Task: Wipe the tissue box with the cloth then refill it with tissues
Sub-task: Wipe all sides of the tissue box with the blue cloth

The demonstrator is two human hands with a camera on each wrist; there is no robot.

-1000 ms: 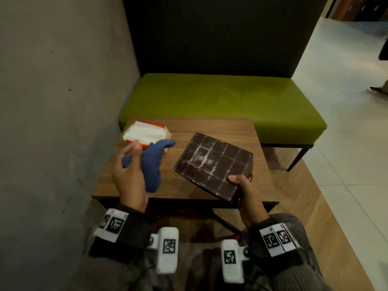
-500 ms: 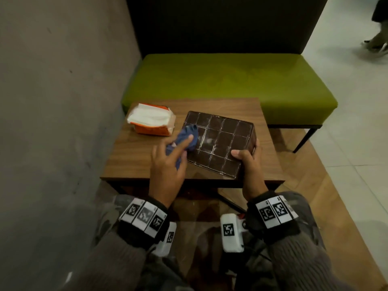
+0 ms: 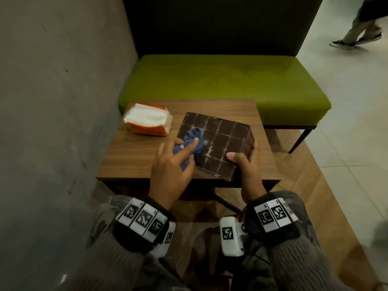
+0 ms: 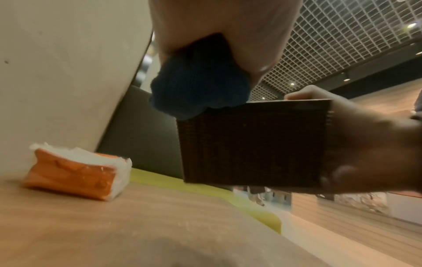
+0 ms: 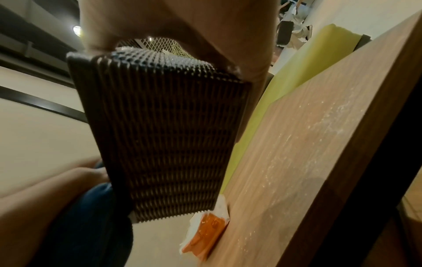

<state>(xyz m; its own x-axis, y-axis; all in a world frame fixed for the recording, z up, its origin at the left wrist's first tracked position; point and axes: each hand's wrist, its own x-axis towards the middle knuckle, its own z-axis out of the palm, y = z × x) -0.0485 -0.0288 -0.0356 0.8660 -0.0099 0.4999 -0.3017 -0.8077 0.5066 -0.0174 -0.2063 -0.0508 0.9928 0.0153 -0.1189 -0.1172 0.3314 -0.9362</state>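
1. Head view: the left hand [image 3: 170,164] holds a bunched blue cloth [image 3: 194,139] and presses it with an extended finger on the left part of the gridded face of the dark tissue box [image 3: 218,143]. The right hand [image 3: 245,164] grips the box's near right corner, thumb on the gridded face, fingers wrapped round the side. The box is tilted over the wooden surface [image 3: 142,156]. Pale streaks remain on the grid lines, so I judge the wiping barely begun. The orange pack of tissues [image 3: 149,121] lies apart on the surface's far left, so refilling is not started.

2. Left wrist view: the cloth [image 4: 198,86] is balled under the left hand [image 4: 228,23], whose fingers curl round it, touching the box's [image 4: 251,144] top left corner. The right hand [image 4: 370,144] clasps the box's right end. The box seems lifted off the surface [image 4: 160,225]. The tissues [image 4: 75,175] stand well apart, the pack still full.

3. Right wrist view: the right hand [image 5: 205,27] is clamped on the box [image 5: 164,135], whose woven side fills the picture. The cloth [image 5: 95,225] and left hand [image 5: 45,198] sit at its far end. White specks dust the surface [image 5: 308,144]. Whether the box holds tissues I cannot tell.
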